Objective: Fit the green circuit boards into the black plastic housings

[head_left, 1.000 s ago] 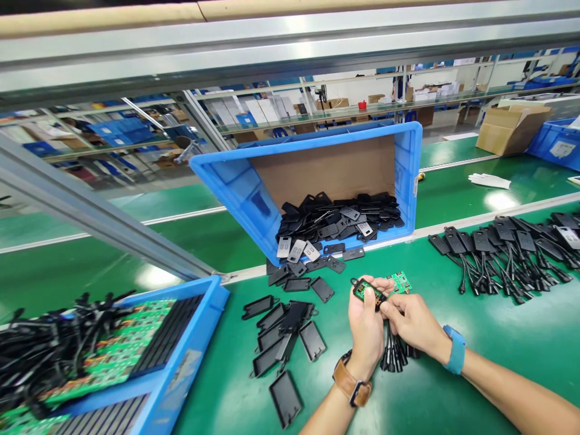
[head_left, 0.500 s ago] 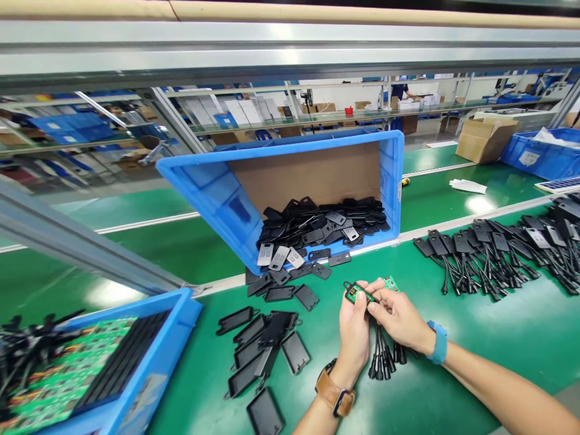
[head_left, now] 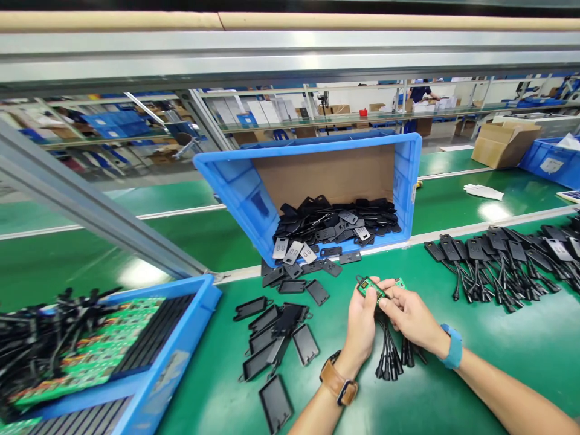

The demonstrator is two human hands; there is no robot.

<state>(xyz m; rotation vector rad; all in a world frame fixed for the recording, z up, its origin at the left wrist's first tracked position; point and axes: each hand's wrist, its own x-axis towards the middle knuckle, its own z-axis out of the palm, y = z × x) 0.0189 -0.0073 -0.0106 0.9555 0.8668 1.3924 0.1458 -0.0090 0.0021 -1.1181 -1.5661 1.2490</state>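
My left hand (head_left: 361, 317) holds a black case with a green circuit board (head_left: 370, 287) in it, thumb on the board. My right hand (head_left: 410, 315) touches the same piece at its right end, fingers pressed together there. Part of another green board (head_left: 399, 283) shows behind my right fingers. Black cables with plugs (head_left: 388, 356) hang or lie below both hands. Left of my hands, several open black case shells (head_left: 306, 344) lie on the green table (head_left: 353, 411).
A tilted blue bin (head_left: 414, 193) holds many black covers (head_left: 335, 220), some spilling out in front. At the left stands a blue crate (head_left: 181, 338) of green boards and cables. Finished-looking black units with cables (head_left: 493, 257) lie at the right. A white glove (head_left: 483, 192) lies farther back.
The view has shifted left, so the bin and table appear farther right. Both hands keep hold of the case and board, with little change in their grip.
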